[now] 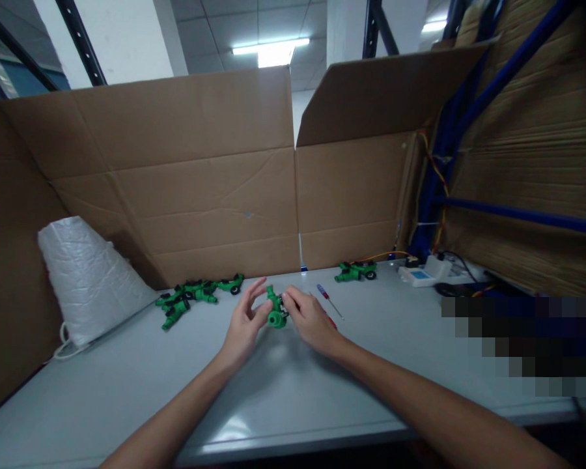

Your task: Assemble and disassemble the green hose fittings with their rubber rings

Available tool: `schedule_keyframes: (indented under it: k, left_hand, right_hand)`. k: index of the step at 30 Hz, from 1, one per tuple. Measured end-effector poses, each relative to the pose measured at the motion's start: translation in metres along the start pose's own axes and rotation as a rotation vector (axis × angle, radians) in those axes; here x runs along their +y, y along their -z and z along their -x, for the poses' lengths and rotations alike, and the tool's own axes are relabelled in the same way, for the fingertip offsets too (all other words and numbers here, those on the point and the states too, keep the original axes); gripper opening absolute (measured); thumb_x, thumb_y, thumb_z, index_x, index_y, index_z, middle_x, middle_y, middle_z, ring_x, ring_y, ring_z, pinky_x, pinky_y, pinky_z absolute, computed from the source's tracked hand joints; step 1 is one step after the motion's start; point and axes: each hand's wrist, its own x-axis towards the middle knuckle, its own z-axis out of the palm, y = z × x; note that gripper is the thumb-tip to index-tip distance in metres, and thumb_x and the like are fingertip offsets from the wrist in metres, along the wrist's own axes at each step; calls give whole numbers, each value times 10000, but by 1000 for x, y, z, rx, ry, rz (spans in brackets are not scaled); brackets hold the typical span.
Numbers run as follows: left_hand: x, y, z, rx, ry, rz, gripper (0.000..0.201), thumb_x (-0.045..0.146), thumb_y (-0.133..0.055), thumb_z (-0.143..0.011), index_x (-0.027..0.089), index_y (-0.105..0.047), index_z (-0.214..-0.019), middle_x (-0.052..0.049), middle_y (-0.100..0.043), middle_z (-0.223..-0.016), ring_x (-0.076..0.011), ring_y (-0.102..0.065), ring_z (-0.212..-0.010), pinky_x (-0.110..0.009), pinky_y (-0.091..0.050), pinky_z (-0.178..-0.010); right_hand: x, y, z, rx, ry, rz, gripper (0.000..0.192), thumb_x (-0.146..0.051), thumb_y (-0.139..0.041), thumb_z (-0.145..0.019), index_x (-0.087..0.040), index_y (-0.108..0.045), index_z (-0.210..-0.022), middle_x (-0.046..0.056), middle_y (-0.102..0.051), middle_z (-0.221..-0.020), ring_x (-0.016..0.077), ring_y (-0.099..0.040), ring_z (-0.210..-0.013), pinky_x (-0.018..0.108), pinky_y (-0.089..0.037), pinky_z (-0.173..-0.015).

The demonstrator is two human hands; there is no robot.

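Note:
A small green toy vehicle (276, 318) with dark parts is held up between my hands above the table. My left hand (245, 320) has its thumb against the toy's left side, with the other fingers partly stretched out behind it. On the other side, my right hand (308, 316) pinches the toy near its dark part, thumb and fingers closed. A red-handled tool (331, 321) lies just beyond my right hand, partly hidden by it. Farther back rests a screwdriver (323, 292) with a blue and red handle.
Several similar green toy vehicles (195, 291) lie in a cluster at left; another green toy (355, 271) sits back right. A white bag (90, 283) leans at left. Cardboard walls (200, 195) surround the table (141, 397). A power strip (422, 273) with cables lies near the blue rack post (427, 215).

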Motion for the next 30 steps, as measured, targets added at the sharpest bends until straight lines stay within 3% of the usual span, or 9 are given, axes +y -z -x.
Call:
schedule_keyframes:
  k: [3, 7, 12, 17, 22, 30]
  left_hand:
    - [-11, 1, -3, -37, 48, 6, 494, 506, -828, -852, 187, -735, -1217, -97, -729, -1183, -213, -662, -1049, -286, -521, -909]
    - [-17, 3, -3, -100, 152, 29, 468, 596, -739, -897, 131, -772, -939, -56, -722, -874, -171, -623, -821, -257, -481, -781]
    - [-9, 2, -3, -198, 232, 183, 391, 451, -839, -853, 147, -778, -1091, -79, -753, -1006, -199, -670, -936, -305, -472, -931]
    - [-5, 6, -4, -128, 304, 256, 375, 394, -940, -742, 124, -736, -902, -26, -695, -812, -123, -612, -720, -245, -444, -728]
    - [-8, 10, -4, -87, 228, 139, 426, 430, -934, -739, 155, -609, -765, 37, -594, -658, -91, -502, -599, -223, -356, -605]
    - [-10, 19, -8, -123, 110, -98, 427, 461, -885, -792, 186, -558, -800, 46, -589, -614, -101, -483, -550, -223, -324, -563]
  right_hand:
    - [-1, -2, 2, -25, 105, 71, 312, -326, -392, -1109, -232, -443, -817, 3, -563, -810, 181, -530, -768, 301, -358, -714]
    - [2, -2, 1, -38, 150, 151, 313, -317, -408, -1105, -238, -430, -804, 19, -569, -824, 199, -534, -801, 312, -372, -732]
    - [1, 6, -4, -32, 145, 145, 304, -296, -402, -1102, -240, -415, -803, 13, -553, -816, 196, -521, -779, 310, -358, -719]
    - [0, 8, -6, -78, 147, 141, 319, -300, -411, -1094, -238, -386, -783, -3, -508, -782, 183, -493, -743, 303, -329, -701]
    - [5, 7, -5, -170, 66, 87, 319, -284, -430, -1075, -229, -388, -763, -26, -476, -729, 161, -487, -702, 290, -306, -675]
    - [5, 2, -5, -195, 3, -25, 337, -306, -422, -1067, -229, -394, -741, -42, -443, -674, 150, -448, -651, 277, -285, -621]
